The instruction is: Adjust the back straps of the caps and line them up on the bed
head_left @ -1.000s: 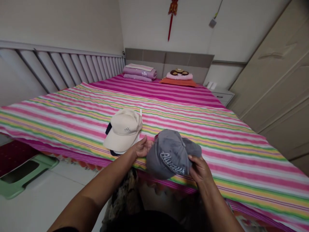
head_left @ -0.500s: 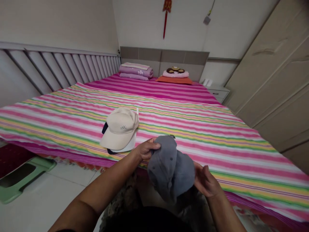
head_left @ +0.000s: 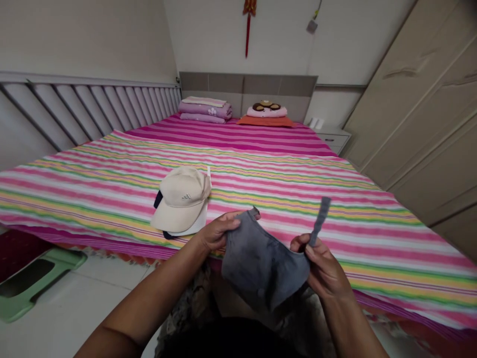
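Observation:
I hold a grey cap [head_left: 261, 263] in front of me at the foot of the bed, turned so its back opening faces up. My left hand [head_left: 215, 231] pinches the left side of the back opening. My right hand [head_left: 323, 266] pinches the right side, where the loose adjusting strap [head_left: 319, 221] sticks upward. On the striped bedsheet [head_left: 283, 174] to the left lies a beige cap [head_left: 182, 198], stacked on a white cap and a dark one beneath it.
Folded purple bedding [head_left: 204, 109] and a cartoon pillow on an orange cushion [head_left: 267, 113] lie by the headboard. A slatted rail [head_left: 93, 107] runs along the left. A wardrobe [head_left: 428, 114] stands right, a nightstand [head_left: 331, 138] beside it, a green stool [head_left: 33, 278] on the floor left.
The grey cap has been turned from brim and lettering facing me to its back opening up; both hands shifted to its rear edges, and the strap now hangs free, pointing upward.

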The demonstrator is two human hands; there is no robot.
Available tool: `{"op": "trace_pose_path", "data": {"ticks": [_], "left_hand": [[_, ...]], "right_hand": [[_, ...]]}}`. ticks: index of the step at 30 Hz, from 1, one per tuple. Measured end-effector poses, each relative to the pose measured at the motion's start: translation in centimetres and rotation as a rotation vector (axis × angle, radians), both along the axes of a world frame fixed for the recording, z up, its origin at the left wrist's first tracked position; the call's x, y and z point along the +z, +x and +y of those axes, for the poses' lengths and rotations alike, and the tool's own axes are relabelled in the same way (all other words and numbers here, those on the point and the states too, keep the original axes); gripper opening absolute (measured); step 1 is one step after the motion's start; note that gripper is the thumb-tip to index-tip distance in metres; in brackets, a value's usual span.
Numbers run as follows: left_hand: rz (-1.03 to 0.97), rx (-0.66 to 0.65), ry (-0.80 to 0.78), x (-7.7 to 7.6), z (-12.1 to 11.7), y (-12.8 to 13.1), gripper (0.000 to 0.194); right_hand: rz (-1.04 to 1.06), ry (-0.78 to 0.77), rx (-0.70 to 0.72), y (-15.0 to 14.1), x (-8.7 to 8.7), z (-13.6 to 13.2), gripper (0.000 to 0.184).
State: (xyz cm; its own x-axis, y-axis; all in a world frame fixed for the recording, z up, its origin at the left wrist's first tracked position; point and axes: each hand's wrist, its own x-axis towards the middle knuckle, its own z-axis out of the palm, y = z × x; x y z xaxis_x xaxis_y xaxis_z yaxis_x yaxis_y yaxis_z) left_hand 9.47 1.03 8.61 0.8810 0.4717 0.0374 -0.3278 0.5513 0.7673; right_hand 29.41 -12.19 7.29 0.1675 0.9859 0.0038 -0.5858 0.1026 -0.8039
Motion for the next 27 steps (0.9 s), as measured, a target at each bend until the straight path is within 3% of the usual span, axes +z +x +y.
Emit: {"op": "trace_pose_path", "data": {"ticks": [10,18,23,27], "left_hand": [[0.067,0.101,0.034,-0.1,-0.8,-0.1,0.04],[0.083,0.195,0.092,1.7,-2.4,0.3,0.025],[0.085,0.183,0.12,2.3,-3.3,0.4,0.021],[0.119,0.222,0.111,2.3,-3.3,0.3,0.019]], "right_hand": [[-0.033,0.005,0.005,-0.3,0.6,-0.7,0.015],[-0.036,0.067,-0.011,-0.4,0.4,-1.2,0.018],[0.093,0.055,-0.109,-1.6,0.6,-1.2,0.014],[0.2,0.027,-0.117,-2.3,1.1,-1.0,0.026]]}}
